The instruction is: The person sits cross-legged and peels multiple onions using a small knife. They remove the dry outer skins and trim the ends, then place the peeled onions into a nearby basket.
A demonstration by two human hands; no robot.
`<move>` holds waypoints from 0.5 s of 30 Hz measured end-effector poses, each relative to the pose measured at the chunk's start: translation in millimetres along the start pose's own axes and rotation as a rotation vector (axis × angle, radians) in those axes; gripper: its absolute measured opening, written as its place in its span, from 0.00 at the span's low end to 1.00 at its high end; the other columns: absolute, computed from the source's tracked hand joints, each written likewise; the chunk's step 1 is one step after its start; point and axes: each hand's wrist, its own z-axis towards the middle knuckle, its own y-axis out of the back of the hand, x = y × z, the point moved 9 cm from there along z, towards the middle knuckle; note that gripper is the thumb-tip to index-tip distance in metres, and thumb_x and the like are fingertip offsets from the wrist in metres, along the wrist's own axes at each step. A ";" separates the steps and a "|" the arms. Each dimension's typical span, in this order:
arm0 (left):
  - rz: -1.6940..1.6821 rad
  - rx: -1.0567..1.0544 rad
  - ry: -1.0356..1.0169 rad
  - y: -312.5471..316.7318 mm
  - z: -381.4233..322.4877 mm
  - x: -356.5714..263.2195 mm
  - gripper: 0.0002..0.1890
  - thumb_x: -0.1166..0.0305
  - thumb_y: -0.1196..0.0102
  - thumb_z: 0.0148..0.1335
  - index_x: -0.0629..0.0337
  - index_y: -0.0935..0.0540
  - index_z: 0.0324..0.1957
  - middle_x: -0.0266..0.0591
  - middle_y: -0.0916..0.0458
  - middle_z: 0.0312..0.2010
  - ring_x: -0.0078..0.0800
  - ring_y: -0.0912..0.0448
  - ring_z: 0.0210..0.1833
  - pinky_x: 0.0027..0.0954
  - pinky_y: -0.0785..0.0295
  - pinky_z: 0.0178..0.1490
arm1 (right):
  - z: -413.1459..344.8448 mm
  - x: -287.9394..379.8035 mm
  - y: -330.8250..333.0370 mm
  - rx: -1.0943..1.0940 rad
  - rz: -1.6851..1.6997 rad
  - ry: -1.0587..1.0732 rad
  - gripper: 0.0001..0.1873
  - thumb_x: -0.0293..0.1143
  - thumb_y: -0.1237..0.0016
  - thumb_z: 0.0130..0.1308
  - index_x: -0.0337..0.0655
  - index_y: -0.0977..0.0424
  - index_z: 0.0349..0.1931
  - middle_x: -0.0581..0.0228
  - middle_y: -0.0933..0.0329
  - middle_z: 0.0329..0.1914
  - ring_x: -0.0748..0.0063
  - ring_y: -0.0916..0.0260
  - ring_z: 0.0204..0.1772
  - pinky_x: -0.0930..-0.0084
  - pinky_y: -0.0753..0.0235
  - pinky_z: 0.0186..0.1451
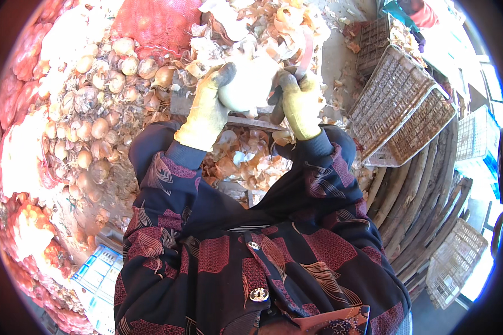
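Observation:
A peeled white onion [246,88] is held in front of me above a wooden board [251,122]. My left hand [207,102], in a yellow glove with dark fingertips, grips the onion's left side. On the other side my right hand [299,98], gloved alike, has its fingers bent around a narrow pinkish-red tool [307,50] that sticks up past the thumb. I cannot tell what kind of tool it is. The right fingertips are close to the onion; contact is unclear. Loose onion skins [251,161] lie below, between my knees.
Many unpeeled onions [99,127] cover the floor at left, near a red mesh sack [155,25]. More onion skins [293,21] are heaped beyond my hands. Dirty plastic crates [394,96] and wooden poles [419,184] stand at right. Another person's sleeve [423,14] shows far right.

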 end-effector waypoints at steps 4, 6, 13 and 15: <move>-0.066 -0.001 -0.038 4.7 2.9 4.6 0.29 0.53 0.43 0.58 0.65 0.28 0.54 0.44 0.21 0.47 0.33 0.21 0.48 0.39 0.24 0.51 | -0.2 -20.4 6.8 -0.029 0.128 -0.229 0.09 0.29 0.58 0.65 0.32 0.28 0.36 0.63 0.27 0.21 0.73 0.29 0.18 0.78 0.29 0.23; -0.114 0.026 -0.080 -2.2 -6.9 0.5 0.31 0.53 0.38 0.54 0.64 0.27 0.54 0.43 0.22 0.48 0.33 0.22 0.50 0.39 0.28 0.58 | -7.3 -8.6 11.4 -0.071 -0.226 -0.279 0.09 0.29 0.57 0.65 0.32 0.27 0.35 0.61 0.26 0.21 0.71 0.28 0.20 0.75 0.28 0.25; -0.185 0.169 0.035 -7.8 -9.1 9.0 0.35 0.53 0.33 0.49 0.65 0.28 0.55 0.44 0.24 0.50 0.35 0.25 0.54 0.38 0.30 0.59 | 11.9 -47.8 16.7 -0.073 -0.706 0.053 0.15 0.37 0.53 0.62 0.31 0.25 0.35 0.56 0.23 0.21 0.68 0.24 0.24 0.70 0.27 0.28; -0.131 0.121 0.004 -8.5 -10.9 3.9 0.34 0.53 0.36 0.52 0.66 0.28 0.55 0.44 0.24 0.50 0.34 0.25 0.54 0.37 0.30 0.59 | 1.4 -33.3 29.1 -0.067 -0.395 -0.231 0.14 0.38 0.52 0.62 0.32 0.24 0.34 0.59 0.24 0.20 0.70 0.25 0.22 0.73 0.28 0.25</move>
